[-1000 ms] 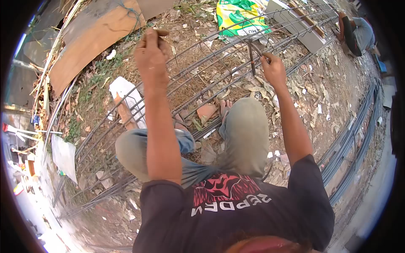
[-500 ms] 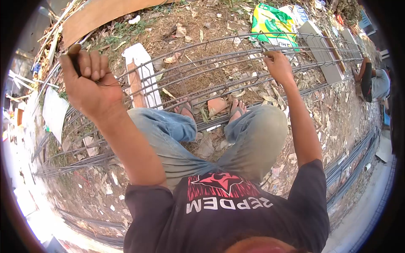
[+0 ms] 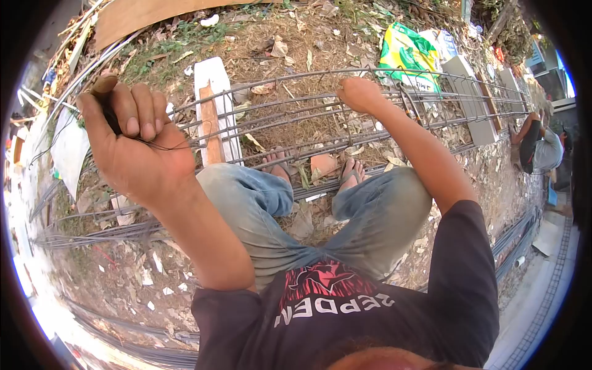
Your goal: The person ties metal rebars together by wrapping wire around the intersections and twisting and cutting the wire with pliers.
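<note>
My left hand [image 3: 132,132] is raised at the left, its fingers curled around thin dark binding wire [image 3: 166,147], whose loose ends stick out on both sides. Below and beyond it runs a long rebar cage [image 3: 277,117], made of parallel steel bars with stirrups around them. My right hand [image 3: 361,95] is closed at the cage's upper bars near the middle; its fingertips are hidden, so what they grip cannot be made out. Just right of that hand, a dark slim item [image 3: 407,103] crosses the bars, its kind unclear.
A white board [image 3: 213,71] and a brown wood strip [image 3: 209,117] lie under the cage. Grey blocks [image 3: 472,98] stand at its right part, near a green-yellow sack [image 3: 410,55]. Another person [image 3: 542,148] crouches at far right. Loose rebar [image 3: 92,237] lies at left.
My right hand has moved left along the cage and closed more, away from the spot near the sack. My left hand still holds the wire, slightly nearer the camera. The view has shifted a little.
</note>
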Available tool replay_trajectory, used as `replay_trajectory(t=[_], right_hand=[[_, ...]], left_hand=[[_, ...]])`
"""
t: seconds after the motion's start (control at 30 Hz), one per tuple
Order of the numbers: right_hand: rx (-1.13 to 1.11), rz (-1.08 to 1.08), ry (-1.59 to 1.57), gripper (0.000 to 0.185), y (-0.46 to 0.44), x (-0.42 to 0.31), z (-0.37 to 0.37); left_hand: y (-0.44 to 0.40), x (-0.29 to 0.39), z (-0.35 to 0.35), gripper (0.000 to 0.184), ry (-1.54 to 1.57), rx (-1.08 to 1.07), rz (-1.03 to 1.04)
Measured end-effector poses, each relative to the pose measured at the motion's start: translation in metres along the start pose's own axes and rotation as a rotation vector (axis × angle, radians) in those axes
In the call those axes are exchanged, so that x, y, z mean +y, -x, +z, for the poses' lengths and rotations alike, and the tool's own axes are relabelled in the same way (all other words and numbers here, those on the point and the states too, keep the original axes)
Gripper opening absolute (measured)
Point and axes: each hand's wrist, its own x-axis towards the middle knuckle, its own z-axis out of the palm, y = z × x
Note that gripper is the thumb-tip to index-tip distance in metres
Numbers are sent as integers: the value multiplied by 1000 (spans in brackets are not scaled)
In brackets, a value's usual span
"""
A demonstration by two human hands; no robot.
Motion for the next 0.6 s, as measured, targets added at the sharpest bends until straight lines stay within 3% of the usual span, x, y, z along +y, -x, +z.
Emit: replay_trajectory(t=[0.03, 0.13, 0.6], right_hand=[[-49, -35, 53, 32, -2, -4, -4], [-52, 127, -12, 29, -25, -7, 20], [94, 90, -68, 20, -16, -14, 21]], left_hand=[[0, 0, -1, 31, 6, -1, -5], [0, 0, 1, 31, 7, -7, -7], [4, -11, 14, 34, -57, 24, -83]])
